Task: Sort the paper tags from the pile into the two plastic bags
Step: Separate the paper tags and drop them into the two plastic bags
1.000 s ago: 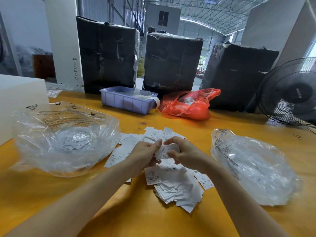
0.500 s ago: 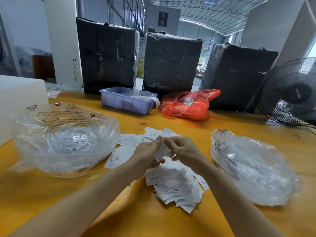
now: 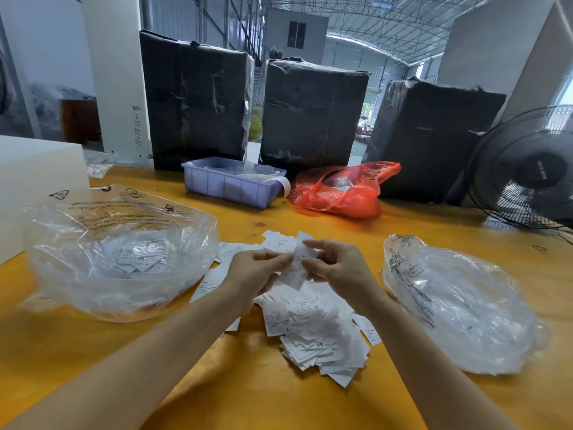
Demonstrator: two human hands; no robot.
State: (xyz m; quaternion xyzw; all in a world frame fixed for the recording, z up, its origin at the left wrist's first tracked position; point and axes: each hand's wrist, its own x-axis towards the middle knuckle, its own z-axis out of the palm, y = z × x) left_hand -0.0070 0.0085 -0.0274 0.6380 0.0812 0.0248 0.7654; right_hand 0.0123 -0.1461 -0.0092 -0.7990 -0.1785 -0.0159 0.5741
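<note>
Two bare forearms, no sleeves in view

Left hand [image 3: 257, 271] and right hand [image 3: 338, 268] wear nothing (no rings, watch or gloves).

Tag pile [image 3: 313, 333] lies on the table [image 3: 254, 395] between left bag [image 3: 117, 259] and right bag [image 3: 459, 305].

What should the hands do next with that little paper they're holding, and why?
Probably read its size letter, then drop it into the matching bag. Both the left hand and the right hand pinch one tag above the pile; the left bag shows an XS tag inside. The held tag's print is too blurred to read.
</note>
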